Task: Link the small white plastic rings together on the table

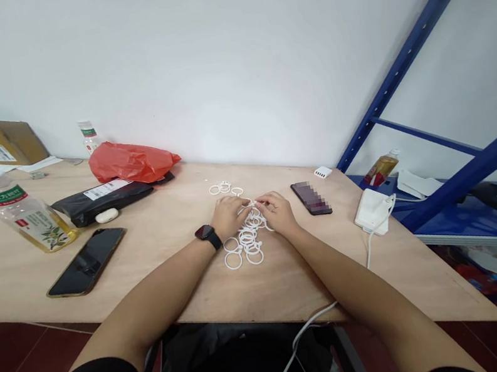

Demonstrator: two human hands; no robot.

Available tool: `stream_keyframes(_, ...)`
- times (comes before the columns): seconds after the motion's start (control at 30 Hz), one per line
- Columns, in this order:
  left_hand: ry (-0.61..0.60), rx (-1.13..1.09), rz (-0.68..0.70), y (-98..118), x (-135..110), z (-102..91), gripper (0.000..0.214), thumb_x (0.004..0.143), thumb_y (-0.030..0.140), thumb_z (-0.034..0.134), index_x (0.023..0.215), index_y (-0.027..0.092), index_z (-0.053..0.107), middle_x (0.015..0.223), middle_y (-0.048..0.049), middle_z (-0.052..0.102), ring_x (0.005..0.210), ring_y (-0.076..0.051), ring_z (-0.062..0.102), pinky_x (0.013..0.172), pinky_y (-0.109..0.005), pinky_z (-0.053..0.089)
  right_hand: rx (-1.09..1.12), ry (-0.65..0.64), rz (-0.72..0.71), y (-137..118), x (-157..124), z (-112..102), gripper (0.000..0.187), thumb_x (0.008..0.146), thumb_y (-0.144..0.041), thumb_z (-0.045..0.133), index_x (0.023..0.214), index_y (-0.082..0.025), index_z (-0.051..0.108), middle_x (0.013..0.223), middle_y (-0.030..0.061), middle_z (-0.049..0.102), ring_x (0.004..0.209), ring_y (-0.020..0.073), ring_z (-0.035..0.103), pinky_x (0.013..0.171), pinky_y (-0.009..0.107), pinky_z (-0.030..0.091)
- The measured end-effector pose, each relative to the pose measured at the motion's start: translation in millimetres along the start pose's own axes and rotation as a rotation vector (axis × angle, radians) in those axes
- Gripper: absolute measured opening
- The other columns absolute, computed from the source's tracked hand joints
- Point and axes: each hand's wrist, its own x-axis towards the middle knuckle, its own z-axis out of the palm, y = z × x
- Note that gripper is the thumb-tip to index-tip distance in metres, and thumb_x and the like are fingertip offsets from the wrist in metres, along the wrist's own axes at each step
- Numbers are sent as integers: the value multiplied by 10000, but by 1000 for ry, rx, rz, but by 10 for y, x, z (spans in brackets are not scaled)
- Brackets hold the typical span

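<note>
A chain of linked white plastic rings [245,245] lies on the wooden table [189,285] in front of me. My left hand [229,214], with a black watch on its wrist, and my right hand [277,211] meet over the top end of the chain. Both hands are closed in a pinch on white rings at that end. A few loose white rings [225,188] lie just beyond my hands.
Two phones lie on the table: one at the left [86,262], one at the right [310,198]. A bottle [24,211], black parcel [103,199], red bag [130,161] and cardboard box [3,141] sit left. A white charger [371,211] and blue shelving [446,115] stand right.
</note>
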Motion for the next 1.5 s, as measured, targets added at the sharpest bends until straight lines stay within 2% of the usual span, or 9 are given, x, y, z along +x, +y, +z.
stream_keyframes(0.2,23,-4,48,-5,5,-18,186,936,335,566,969,219,707,941,-36,741,920,-204,644,913,-392,411,151,-32,-26,-95,-48,51,177,897,-354,599,891,-225,720,848,46,692,782,183,631,743,324,507)
stream_keyframes(0.53,26,-26,97,-9,0,-11,159,921,324,589,919,204,694,916,-33,737,898,-195,641,878,-370,416,94,-28,-31,-127,-62,18,220,914,-392,576,871,-225,713,843,48,709,820,196,649,786,339,501)
stream_keyframes(0.87,15,3,145,-8,0,-33,185,940,322,540,894,198,669,882,-44,717,890,-194,619,887,-370,403,78,-24,-74,-141,-59,9,172,917,-343,583,855,-235,701,834,36,715,819,203,655,795,345,481)
stream_keyframes(1.07,-15,22,45,13,-5,-13,208,942,349,533,926,207,685,930,-43,721,925,-206,618,907,-389,400,-40,-30,-100,-110,-60,31,149,923,-290,562,871,-222,684,858,37,709,843,203,634,853,365,443)
stream_keyframes(1.2,-22,56,-34,-28,-2,-12,199,918,357,560,953,217,696,1010,-46,714,1002,-224,604,951,-412,389,-83,-25,-62,-42,-53,36,139,909,-264,559,878,-219,687,862,45,714,844,210,637,855,370,440)
stream_keyframes(1.37,-70,166,-205,-244,40,-40,289,924,422,514,1033,226,696,1159,-68,682,1133,-265,556,1014,-456,360,-82,-80,-25,22,-40,50,127,881,-249,574,886,-223,698,867,44,724,807,202,646,818,352,463)
stream_keyframes(1.5,-125,299,-331,-516,72,-102,426,941,480,437,1266,254,594,1448,-73,495,1354,-315,381,1106,-536,247,-95,-115,-11,22,-45,59,126,864,-234,589,923,-223,700,881,41,722,814,197,650,810,346,472)
